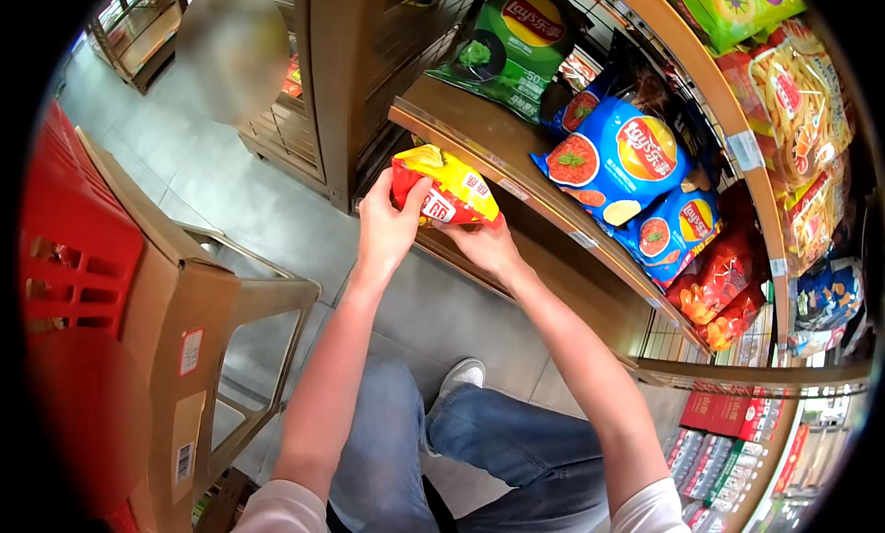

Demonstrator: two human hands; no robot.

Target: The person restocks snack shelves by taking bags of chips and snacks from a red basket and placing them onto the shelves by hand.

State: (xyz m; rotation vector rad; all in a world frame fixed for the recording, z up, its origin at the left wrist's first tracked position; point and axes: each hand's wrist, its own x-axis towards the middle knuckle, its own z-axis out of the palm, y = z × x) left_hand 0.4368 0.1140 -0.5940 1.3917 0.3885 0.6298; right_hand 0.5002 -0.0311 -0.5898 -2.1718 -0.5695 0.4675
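Between both hands I hold a red and yellow snack bag (452, 184) in front of the shelf edge. My left hand (389, 221) grips its left end, the thumb lying across the front. My right hand (486, 247) is closed on the bag's lower right side, with some fingers hidden behind or under it. Just beyond, on the shelf, a green Lay's chip bag (516, 49) leans at the back left. Blue Lay's chip bags (616, 159) lie right of it, and red chip bags (724, 279) sit at the shelf's right end.
At left stands a cardboard box (175, 339) beside a red plastic crate (78, 219), near a metal-framed cart or stool (267, 302). An upper shelf (682, 53) holds more snack bags. Packed drinks (710, 459) stand at lower right. A wooden post (336, 90) borders the shelf.
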